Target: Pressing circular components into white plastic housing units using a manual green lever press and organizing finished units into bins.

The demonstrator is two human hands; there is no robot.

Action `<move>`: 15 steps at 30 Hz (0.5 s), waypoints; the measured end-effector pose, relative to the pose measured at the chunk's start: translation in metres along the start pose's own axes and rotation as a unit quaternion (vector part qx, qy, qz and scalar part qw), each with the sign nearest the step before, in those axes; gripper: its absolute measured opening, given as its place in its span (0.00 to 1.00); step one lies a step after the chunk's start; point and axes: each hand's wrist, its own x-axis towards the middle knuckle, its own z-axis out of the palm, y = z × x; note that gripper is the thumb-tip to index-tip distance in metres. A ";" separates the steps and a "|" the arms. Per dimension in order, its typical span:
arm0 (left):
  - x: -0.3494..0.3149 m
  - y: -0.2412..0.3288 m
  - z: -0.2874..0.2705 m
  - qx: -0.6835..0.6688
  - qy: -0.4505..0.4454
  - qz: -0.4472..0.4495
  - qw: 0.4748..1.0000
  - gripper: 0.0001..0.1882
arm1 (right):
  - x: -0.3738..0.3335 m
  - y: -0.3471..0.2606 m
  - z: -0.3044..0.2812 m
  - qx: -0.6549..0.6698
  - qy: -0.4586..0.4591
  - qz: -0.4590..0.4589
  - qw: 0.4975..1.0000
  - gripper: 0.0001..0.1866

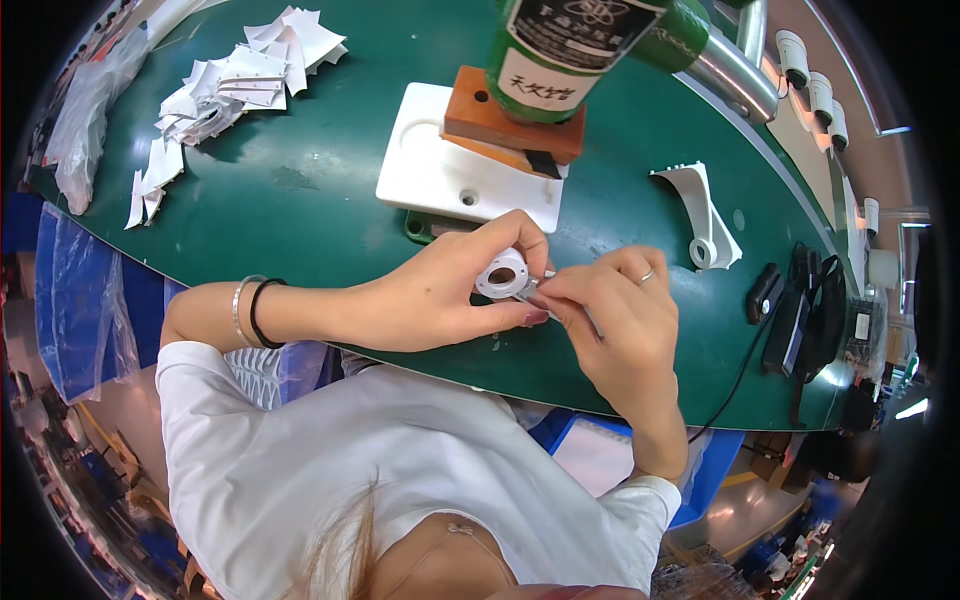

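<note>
Near the table's front edge, my left hand (455, 285) is closed around a white plastic part with a round ring end (502, 274). The ring has a dark hole in its middle, and its flat face points up. My right hand (625, 315) pinches at the part's right side, thumb and forefinger together. A thin, light piece shows between the fingertips of both hands, too small to name. Just beyond my hands a green press (540, 60) stands over an orange-brown block (515, 115) on a white base plate (420, 165).
A pile of white curved plastic pieces (240, 85) lies at the far left beside clear plastic bags (85, 150). On the right rests a white bracket-like part with a ring end (703, 220). Black devices with a cable (790, 310) lie farther right. A blue bin (700, 480) sits below the table edge.
</note>
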 end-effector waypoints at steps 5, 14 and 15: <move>0.009 -0.001 0.002 -0.009 0.024 -0.013 1.000 0.13 | -0.006 0.011 0.007 -0.001 0.052 0.003 0.999 0.12; 0.000 -0.012 0.005 -0.079 0.126 0.015 0.989 0.10 | -0.007 0.006 -0.014 -0.134 -0.035 -0.014 0.990 0.19; -0.001 -0.012 0.004 -0.079 0.128 0.016 0.989 0.10 | -0.009 0.006 -0.014 -0.134 -0.035 -0.016 0.990 0.19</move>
